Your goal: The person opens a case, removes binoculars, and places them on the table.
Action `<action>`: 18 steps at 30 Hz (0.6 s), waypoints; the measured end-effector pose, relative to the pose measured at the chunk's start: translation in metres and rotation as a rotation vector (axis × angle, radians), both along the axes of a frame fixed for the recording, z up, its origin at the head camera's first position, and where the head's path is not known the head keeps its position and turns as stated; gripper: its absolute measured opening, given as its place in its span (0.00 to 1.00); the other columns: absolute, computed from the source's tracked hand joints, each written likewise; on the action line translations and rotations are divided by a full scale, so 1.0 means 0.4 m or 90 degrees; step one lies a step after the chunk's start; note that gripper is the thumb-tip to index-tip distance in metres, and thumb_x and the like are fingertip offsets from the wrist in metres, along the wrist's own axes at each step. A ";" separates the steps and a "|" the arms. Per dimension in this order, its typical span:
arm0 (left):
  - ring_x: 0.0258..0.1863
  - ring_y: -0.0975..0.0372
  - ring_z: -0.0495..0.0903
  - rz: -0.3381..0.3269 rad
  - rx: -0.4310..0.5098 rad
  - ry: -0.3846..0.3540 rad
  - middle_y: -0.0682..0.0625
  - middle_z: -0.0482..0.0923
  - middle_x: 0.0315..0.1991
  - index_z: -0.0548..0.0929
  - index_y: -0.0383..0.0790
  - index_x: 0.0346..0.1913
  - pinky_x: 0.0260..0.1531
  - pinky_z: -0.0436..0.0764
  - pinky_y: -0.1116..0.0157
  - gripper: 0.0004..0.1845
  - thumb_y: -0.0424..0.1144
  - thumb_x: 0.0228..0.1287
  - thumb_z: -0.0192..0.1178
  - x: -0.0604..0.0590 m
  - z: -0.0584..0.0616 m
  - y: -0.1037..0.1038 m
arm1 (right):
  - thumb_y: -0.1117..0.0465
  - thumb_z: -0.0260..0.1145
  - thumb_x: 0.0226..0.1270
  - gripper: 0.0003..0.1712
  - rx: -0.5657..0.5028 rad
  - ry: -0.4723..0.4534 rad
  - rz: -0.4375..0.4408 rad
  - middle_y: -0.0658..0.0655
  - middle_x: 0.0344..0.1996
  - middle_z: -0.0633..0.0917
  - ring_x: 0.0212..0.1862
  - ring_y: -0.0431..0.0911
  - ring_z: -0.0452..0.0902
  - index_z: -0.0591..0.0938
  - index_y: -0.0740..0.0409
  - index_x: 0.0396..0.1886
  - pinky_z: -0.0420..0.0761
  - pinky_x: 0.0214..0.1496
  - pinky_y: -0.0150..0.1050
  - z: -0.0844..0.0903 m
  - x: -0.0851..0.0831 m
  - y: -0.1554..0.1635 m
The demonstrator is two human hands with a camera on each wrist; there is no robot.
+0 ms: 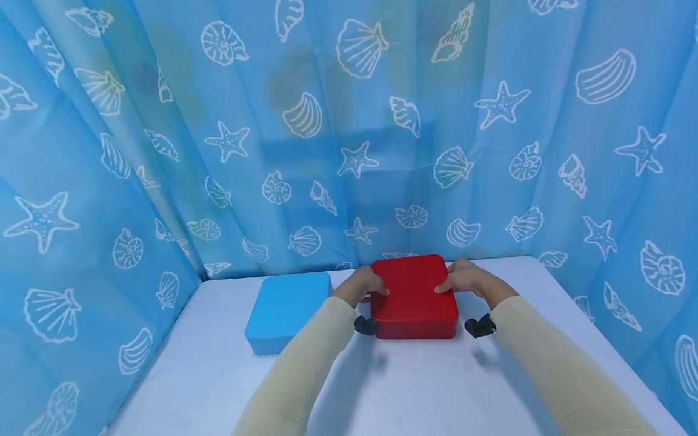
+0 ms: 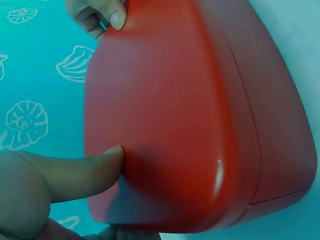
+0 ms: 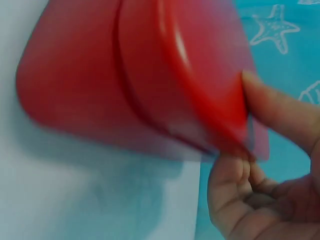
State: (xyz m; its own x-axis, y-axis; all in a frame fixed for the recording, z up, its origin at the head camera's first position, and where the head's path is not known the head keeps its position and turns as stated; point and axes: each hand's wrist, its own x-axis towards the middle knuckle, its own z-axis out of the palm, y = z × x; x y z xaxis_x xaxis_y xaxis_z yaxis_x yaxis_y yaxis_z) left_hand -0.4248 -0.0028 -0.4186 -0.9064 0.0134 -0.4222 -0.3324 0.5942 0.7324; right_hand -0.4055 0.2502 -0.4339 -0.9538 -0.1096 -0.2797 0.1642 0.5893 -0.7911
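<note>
A red square box (image 1: 414, 290) with rounded corners stands on the white table in the head view. My left hand (image 1: 364, 284) grips its left side, the thumb lying on the top face. On the opposite side my right hand (image 1: 465, 277) holds it likewise, thumb on top and fingers bent at the side. In the left wrist view a thin seam runs round the red box (image 2: 160, 100) between lid and base. The right wrist view shows the right hand (image 3: 270, 195) with curled fingers by the lid's edge; the left fingers are mostly hidden.
A light blue box (image 1: 291, 306) of similar shape sits on the table to the left, partly behind the left sleeve. The white tabletop (image 1: 414, 387) reaches back to a blue curtain (image 1: 327, 151) with white shell prints, which also hangs at both sides.
</note>
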 end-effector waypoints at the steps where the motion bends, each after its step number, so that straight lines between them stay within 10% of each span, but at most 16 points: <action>1: 0.45 0.49 0.77 0.005 0.004 -0.003 0.43 0.78 0.42 0.73 0.33 0.52 0.45 0.82 0.53 0.31 0.28 0.43 0.76 0.001 0.003 -0.002 | 0.60 0.81 0.46 0.47 0.006 0.000 0.000 0.67 0.53 0.76 0.55 0.62 0.72 0.66 0.72 0.61 0.78 0.53 0.54 0.004 0.000 0.000; 18: 0.50 0.47 0.74 0.065 0.076 0.012 0.43 0.75 0.47 0.70 0.35 0.57 0.46 0.81 0.52 0.39 0.34 0.40 0.79 0.054 -0.013 -0.033 | 0.60 0.81 0.45 0.55 -0.068 0.018 -0.011 0.69 0.57 0.72 0.58 0.63 0.71 0.57 0.70 0.67 0.78 0.54 0.54 -0.021 0.002 0.006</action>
State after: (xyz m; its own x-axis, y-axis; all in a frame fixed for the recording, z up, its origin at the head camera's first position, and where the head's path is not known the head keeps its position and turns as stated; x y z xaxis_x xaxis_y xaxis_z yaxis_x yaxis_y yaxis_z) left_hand -0.4033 -0.0160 -0.4239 -0.9134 -0.0306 -0.4059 -0.3722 0.4667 0.8023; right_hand -0.4048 0.2524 -0.4423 -0.9633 -0.1207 -0.2398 0.1500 0.4989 -0.8536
